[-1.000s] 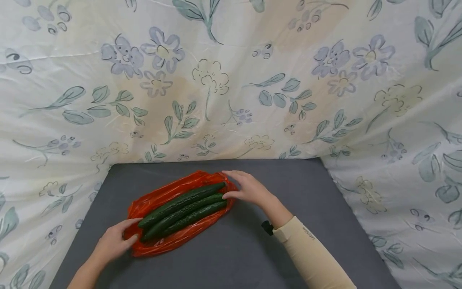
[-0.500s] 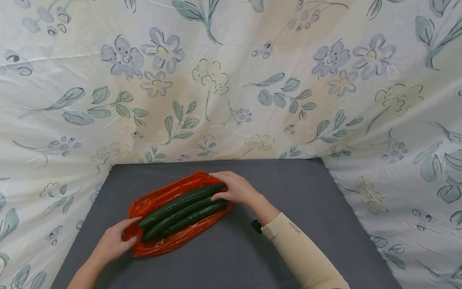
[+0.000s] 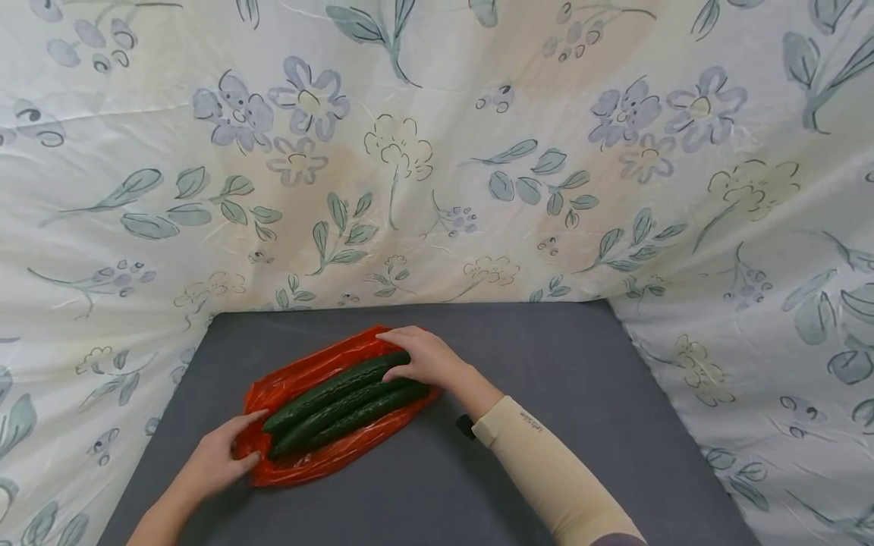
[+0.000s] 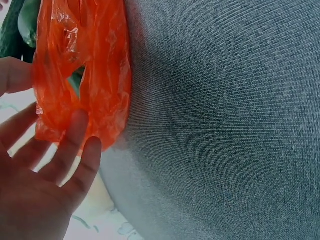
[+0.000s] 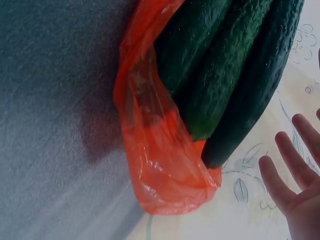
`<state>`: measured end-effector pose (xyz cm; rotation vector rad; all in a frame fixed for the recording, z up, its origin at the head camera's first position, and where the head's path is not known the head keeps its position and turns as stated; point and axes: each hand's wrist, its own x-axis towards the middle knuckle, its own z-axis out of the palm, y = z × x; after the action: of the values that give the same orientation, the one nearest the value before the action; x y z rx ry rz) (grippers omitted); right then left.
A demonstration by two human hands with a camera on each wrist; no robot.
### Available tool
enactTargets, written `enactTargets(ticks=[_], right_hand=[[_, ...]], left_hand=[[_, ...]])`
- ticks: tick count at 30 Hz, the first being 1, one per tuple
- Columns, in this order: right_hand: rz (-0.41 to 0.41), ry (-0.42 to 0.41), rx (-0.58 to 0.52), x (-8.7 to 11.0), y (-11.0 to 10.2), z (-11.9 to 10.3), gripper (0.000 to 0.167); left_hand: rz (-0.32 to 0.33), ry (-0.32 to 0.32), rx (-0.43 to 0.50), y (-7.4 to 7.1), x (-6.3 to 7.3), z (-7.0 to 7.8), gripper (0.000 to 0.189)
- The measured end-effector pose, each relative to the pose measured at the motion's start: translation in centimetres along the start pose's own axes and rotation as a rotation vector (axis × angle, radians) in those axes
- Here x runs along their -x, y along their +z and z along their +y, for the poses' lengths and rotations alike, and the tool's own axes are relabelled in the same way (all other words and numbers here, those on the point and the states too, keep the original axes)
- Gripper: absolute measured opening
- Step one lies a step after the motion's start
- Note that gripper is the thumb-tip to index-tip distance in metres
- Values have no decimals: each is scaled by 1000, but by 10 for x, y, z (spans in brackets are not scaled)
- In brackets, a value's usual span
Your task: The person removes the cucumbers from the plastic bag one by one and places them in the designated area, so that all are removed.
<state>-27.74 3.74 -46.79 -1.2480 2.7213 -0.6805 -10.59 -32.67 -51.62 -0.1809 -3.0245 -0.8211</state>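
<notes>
Three long, dark green cucumbers (image 3: 334,413) lie side by side on a spread red plastic bag (image 3: 273,387). My left hand (image 3: 213,459) is at the bag's near left end, thumb and fingers apart. In the left wrist view its extended fingers (image 4: 65,155) touch the crumpled red plastic. Over the far right end of the cucumbers reaches my right hand (image 3: 432,359), hiding their tips in the head view. The right wrist view shows its fingers (image 5: 281,182) spread and nearly straight beside the outermost cucumber (image 5: 260,95). Bag folds (image 5: 160,175) rise around the cucumber ends there.
The dark grey tabletop (image 3: 546,425) extends around the bag, widest on its right. Pale floral cloth (image 3: 437,250) hangs along the back and both sides. A small black object (image 3: 466,426) sits at the right wrist below a cream sleeve (image 3: 546,470).
My right hand has moved left, from the bag's right end to over the cucumber ends. The left hand stays almost in place, and the bag and cucumbers barely differ.
</notes>
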Motion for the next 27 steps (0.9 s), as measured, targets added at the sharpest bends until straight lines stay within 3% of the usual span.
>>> enactTargets(ticks=[18,27], right_hand=[[-109,-4,84,-17,28,8,63],[-105,-18,87,-24,43,10,49]], left_hand=[[-8,-16,-16,-3,-3,2,68],[-39,-52,-4,-1,-1,2,73]])
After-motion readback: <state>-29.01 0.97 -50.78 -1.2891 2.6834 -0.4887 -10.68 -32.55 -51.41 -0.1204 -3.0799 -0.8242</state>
